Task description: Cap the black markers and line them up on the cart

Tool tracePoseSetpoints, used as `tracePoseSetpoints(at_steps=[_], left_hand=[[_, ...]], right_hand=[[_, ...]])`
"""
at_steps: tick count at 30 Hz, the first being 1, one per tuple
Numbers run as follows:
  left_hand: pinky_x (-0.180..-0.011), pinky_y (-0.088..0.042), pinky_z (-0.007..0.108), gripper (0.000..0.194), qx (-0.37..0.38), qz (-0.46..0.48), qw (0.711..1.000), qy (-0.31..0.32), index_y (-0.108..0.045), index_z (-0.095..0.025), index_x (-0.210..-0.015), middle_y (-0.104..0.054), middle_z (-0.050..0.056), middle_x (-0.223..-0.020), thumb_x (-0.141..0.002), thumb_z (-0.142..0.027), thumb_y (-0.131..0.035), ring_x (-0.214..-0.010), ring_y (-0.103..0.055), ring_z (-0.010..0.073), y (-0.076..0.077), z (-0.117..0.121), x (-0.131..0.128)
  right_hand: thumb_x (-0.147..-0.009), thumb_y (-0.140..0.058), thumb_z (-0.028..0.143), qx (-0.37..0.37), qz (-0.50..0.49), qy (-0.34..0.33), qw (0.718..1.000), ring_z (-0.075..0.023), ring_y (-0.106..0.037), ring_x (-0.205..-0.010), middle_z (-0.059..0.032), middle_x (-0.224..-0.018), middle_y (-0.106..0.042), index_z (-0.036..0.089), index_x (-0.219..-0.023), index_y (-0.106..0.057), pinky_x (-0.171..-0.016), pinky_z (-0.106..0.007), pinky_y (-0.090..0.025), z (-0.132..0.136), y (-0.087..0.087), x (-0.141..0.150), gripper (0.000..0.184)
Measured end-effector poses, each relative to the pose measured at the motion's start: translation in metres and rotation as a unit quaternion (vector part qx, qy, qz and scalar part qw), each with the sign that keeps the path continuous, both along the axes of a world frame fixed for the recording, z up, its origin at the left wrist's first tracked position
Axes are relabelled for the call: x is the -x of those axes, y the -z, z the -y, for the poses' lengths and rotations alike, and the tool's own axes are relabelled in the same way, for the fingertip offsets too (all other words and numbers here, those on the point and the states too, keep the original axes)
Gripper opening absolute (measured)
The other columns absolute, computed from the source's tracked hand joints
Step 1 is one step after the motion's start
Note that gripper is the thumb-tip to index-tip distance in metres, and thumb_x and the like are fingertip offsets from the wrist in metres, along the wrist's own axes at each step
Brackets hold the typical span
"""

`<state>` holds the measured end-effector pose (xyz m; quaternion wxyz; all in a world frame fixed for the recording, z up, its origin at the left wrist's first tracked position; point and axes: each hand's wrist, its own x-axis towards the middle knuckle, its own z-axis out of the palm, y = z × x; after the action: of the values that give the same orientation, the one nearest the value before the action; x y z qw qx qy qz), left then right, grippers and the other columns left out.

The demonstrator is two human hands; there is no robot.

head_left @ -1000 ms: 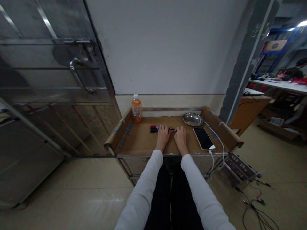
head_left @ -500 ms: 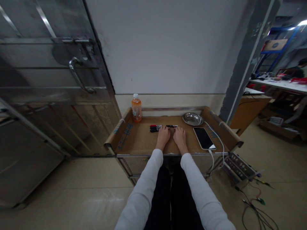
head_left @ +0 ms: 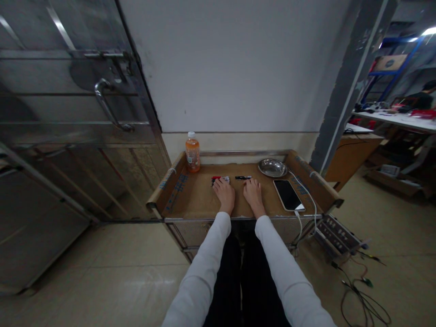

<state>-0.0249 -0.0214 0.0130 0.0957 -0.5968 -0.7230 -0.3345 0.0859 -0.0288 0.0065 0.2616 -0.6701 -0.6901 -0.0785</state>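
Observation:
A small group of markers [head_left: 215, 178], black ones with a red one at the far side, lies side by side on the cardboard-lined cart top [head_left: 197, 200]. My left hand [head_left: 225, 195] rests over this group, its fingers spread across the pens and hiding part of them. To the right lies a single black marker [head_left: 241, 177], apart from the group. Just in front of its right end is my right hand [head_left: 253, 194], with fingers stretched forward and the thumb to the left. Nothing shows held in it.
An orange drink bottle [head_left: 192, 153] stands at the back left. At the back right is a round metal dish [head_left: 272, 167]. A phone [head_left: 288, 195] with a white cable [head_left: 311, 197] lies right of my hands. Raised cardboard sides [head_left: 320, 188] edge the cart.
My left hand has slid left over the group of markers, its fingers now spread more. My right hand has moved slightly left and back from the single marker. The view has shifted slightly.

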Motion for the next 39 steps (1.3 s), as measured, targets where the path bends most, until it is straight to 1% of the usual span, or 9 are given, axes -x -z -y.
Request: tracePoseSetpoints(at_steps=[4,8,12,14,17,21,27,34,39], left_hand=[[-0.092,-0.041,0.047,0.028,0.003,-0.013,1.0,0.017,-0.052,-0.005,-0.106,-0.057,0.024,-0.108,-0.087,-0.011,-0.033,-0.107,-0.053,0.0328,0.0,0.002,0.0],[-0.09,-0.042,0.046,0.027,0.017,-0.034,0.998,0.048,-0.053,-0.007,-0.105,-0.058,0.022,-0.107,-0.088,-0.012,-0.032,-0.105,-0.054,0.0316,-0.004,0.002,-0.002],[-0.087,-0.045,0.037,0.024,0.022,-0.061,0.989,0.134,-0.052,-0.01,-0.105,-0.059,0.017,-0.103,-0.087,-0.011,-0.036,-0.099,-0.057,0.026,-0.006,-0.003,-0.003],[-0.086,-0.045,0.033,0.023,0.02,-0.057,0.982,0.18,-0.052,-0.01,-0.104,-0.059,0.015,-0.102,-0.086,-0.008,-0.038,-0.097,-0.058,0.0232,-0.006,-0.006,-0.003],[-0.086,-0.045,0.03,0.023,0.017,-0.027,0.977,0.211,-0.051,-0.011,-0.104,-0.059,0.014,-0.102,-0.085,-0.005,-0.039,-0.097,-0.058,0.0215,-0.007,-0.009,-0.002],[-0.083,-0.045,0.028,0.023,0.021,0.003,0.978,0.207,-0.051,-0.012,-0.104,-0.059,0.013,-0.104,-0.085,-0.005,-0.04,-0.095,-0.06,0.0204,-0.01,-0.006,0.0],[-0.087,-0.047,0.034,0.025,-0.015,0.059,0.988,0.14,-0.051,-0.013,-0.106,-0.057,0.014,-0.108,-0.086,-0.008,-0.038,-0.1,-0.058,0.0226,-0.009,-0.006,0.003],[-0.097,-0.046,0.034,0.038,-0.043,0.091,0.938,0.332,-0.044,-0.015,-0.125,-0.057,0.013,-0.121,-0.089,-0.011,-0.037,-0.112,-0.056,0.0194,-0.003,-0.013,0.001],[-0.091,-0.05,0.034,0.031,-0.073,0.149,0.916,0.365,-0.044,-0.017,-0.121,-0.058,0.012,-0.116,-0.091,-0.025,-0.046,-0.099,-0.062,0.0178,0.001,-0.016,0.001]], right_hand=[[-0.089,-0.039,0.016,0.003,-0.01,-0.017,1.0,-0.0235,-0.05,-0.102,-0.0125,-0.106,-0.062,0.016,-0.099,-0.061,-0.088,-0.036,-0.035,0.0,-0.002,0.002,0.024],[-0.088,-0.041,0.016,0.009,-0.022,-0.041,0.999,-0.023,-0.05,-0.105,-0.0122,-0.111,-0.061,0.016,-0.11,-0.059,-0.089,-0.035,-0.036,-0.001,-0.002,0.001,0.028],[-0.086,-0.046,0.016,0.025,-0.012,-0.076,0.997,-0.0233,-0.049,-0.109,-0.0117,-0.116,-0.059,0.018,-0.117,-0.058,-0.09,-0.034,-0.037,-0.002,-0.001,0.0,0.033],[-0.085,-0.048,0.016,0.03,-0.012,-0.083,0.996,-0.0238,-0.049,-0.109,-0.0116,-0.116,-0.059,0.019,-0.115,-0.06,-0.091,-0.034,-0.037,-0.002,-0.001,-0.001,0.032],[-0.086,-0.049,0.017,0.03,-0.016,-0.09,0.995,-0.0241,-0.05,-0.108,-0.0112,-0.113,-0.06,0.019,-0.108,-0.063,-0.091,-0.034,-0.038,-0.004,0.0,-0.002,0.026],[-0.089,-0.046,0.016,0.014,-0.026,-0.104,0.994,-0.0223,-0.052,-0.104,-0.0102,-0.106,-0.061,0.019,-0.104,-0.064,-0.091,-0.033,-0.039,-0.007,0.003,-0.003,0.024],[-0.092,-0.04,0.016,-0.039,-0.083,-0.069,0.993,-0.0206,-0.054,-0.102,-0.0107,-0.109,-0.062,0.016,-0.107,-0.06,-0.09,-0.031,-0.04,-0.007,0.003,-0.006,0.025],[-0.091,-0.037,0.011,-0.036,-0.099,-0.056,0.993,-0.0206,-0.057,-0.102,-0.0137,-0.108,-0.064,0.012,-0.111,-0.055,-0.088,-0.03,-0.042,-0.009,0.005,-0.004,0.027],[-0.09,-0.04,0.014,-0.031,-0.081,-0.083,0.993,-0.0227,-0.057,-0.101,-0.0154,-0.107,-0.064,0.012,-0.111,-0.053,-0.088,-0.033,-0.043,-0.011,0.01,-0.003,0.025]])
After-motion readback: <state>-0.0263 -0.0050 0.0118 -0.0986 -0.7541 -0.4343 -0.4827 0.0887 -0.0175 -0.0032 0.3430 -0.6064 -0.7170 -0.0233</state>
